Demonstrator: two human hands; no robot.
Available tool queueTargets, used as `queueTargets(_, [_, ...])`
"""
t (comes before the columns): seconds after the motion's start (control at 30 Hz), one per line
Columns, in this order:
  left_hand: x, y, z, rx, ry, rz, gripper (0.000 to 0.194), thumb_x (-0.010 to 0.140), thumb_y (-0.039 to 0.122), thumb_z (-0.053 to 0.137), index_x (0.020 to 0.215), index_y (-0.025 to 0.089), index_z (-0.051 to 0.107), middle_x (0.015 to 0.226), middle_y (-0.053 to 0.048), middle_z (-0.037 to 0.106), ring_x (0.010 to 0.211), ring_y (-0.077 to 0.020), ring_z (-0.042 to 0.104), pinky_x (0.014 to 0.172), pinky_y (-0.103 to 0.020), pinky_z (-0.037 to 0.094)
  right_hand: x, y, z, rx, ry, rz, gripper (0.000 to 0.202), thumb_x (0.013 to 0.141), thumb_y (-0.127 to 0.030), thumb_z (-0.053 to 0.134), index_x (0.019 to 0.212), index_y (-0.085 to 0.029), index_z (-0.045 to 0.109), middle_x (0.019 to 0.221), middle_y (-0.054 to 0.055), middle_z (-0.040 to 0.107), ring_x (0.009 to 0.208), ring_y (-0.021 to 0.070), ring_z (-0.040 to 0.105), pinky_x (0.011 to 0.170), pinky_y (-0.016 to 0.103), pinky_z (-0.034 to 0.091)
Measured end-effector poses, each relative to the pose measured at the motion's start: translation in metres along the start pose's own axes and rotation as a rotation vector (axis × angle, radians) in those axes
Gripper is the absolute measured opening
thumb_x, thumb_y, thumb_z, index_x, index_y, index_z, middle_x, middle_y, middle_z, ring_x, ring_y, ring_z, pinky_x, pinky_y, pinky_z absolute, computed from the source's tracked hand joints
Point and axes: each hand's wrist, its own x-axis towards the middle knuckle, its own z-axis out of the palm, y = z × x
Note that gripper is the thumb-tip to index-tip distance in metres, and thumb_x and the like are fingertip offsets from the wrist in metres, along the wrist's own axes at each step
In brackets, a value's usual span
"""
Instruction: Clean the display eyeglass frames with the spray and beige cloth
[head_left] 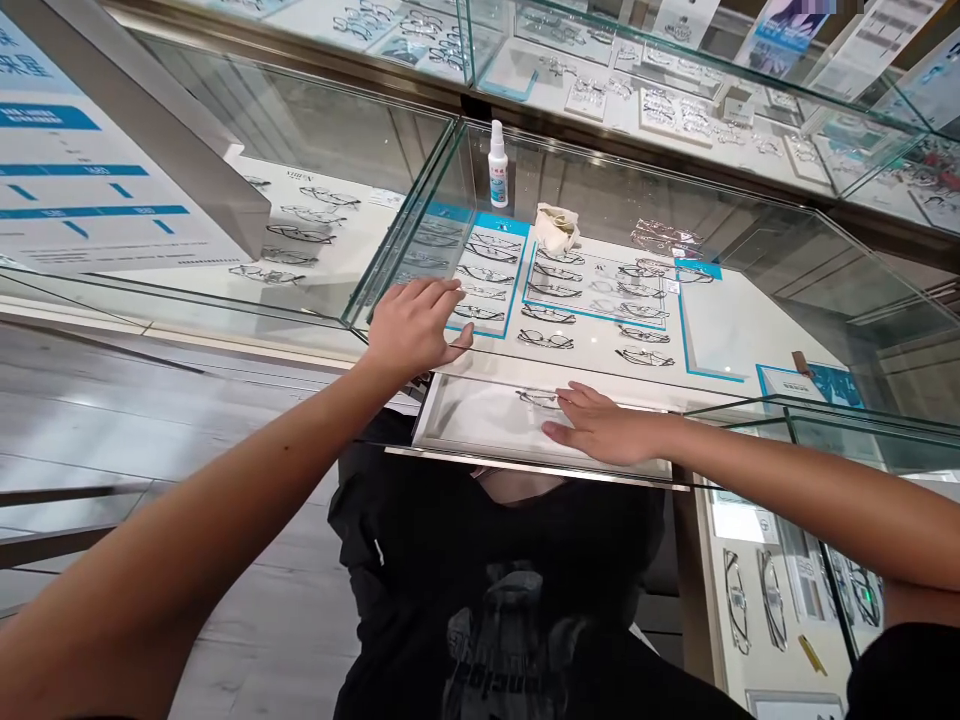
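Eyeglasses (pixel 537 398) by right hand (pixel 600 425), left hand (pixel 416 325) apart, both palm-down, fingers loosely together, thumbs out.

A glass-topped table (pixel 600 372) shows spectacles (pixel 545 340) in rows beneath its pane. Relative to its middle, a white spray bottle (pixel 498 175) stands at 11 o'clock, and a crumpled pale cloth (pixel 557 232) lies at 12.

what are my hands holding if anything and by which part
Left hand looks empty; the right hand is at one end of the drawer glasses, grip unclear.
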Motion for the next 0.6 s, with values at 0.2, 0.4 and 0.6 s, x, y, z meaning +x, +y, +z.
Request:
queueTargets(0.2, [-0.001, -0.003, 0.002, 0.017, 0.001, 0.015, 0.049, 0.090, 0.041, 0.057, 0.133, 0.018, 0.063, 0.143, -0.014, 0.065, 0.130, -0.0372, 0.058, 0.100, -0.051, 0.043, 0.064, 0.036, 0.026, -0.211, 0.476, 0.150, 0.109, 0.093, -0.083, 0.027, 0.165, -0.002, 0.022, 0.175, 0.022, 0.010, 0.163, 0.0399, -0.004, 0.132, 0.059, 0.001])
queueTargets(0.4, [-0.001, -0.005, -0.001, 0.089, 0.054, 0.058, 0.048, 0.090, 0.044, 0.061, 0.131, 0.018, 0.063, 0.139, -0.009, 0.069, 0.124, -0.0318, 0.063, 0.096, -0.045, 0.046, 0.132, 0.059, 0.007, -0.267, 0.761, 0.150, 0.099, 0.098, -0.074, 0.033, 0.163, 0.000, 0.026, 0.176, 0.020, 0.005, 0.163, 0.0372, -0.005, 0.132, 0.055, -0.003])
queueTargets(0.6, [0.002, -0.011, 0.000, 0.199, 0.159, 0.144, 0.047, 0.087, 0.046, 0.067, 0.126, 0.021, 0.062, 0.131, -0.005, 0.075, 0.118, -0.0283, 0.070, 0.088, -0.041, 0.052, 0.177, 0.063, -0.018, -0.394, 0.860, 0.158, 0.097, 0.101, -0.069, 0.038, 0.163, 0.004, 0.019, 0.176, 0.017, 0.007, 0.164, 0.0325, 0.000, 0.133, 0.046, 0.000])
